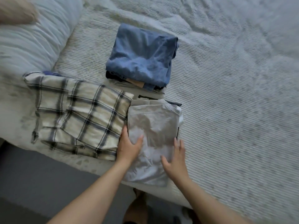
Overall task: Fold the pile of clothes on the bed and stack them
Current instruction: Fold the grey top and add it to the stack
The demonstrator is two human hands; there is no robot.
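Observation:
A folded white garment [152, 126] tops a small stack near the bed's front edge. My left hand [129, 146] lies on its left side, thumb on top and fingers at the edge beside the plaid cloth. On its right lower part rests my right hand [175, 156], fingers straight and flat. A cream plaid garment [77, 113] lies folded just left of the stack. Farther back sits a second stack topped by a folded blue garment [142, 55], with dark and tan pieces showing beneath it.
The bed [234, 102] is covered by a pale ribbed blanket stretching right and back. A light pillow [32, 39] lies at the back left. Grey floor [40, 183] runs along the bed's front edge at lower left.

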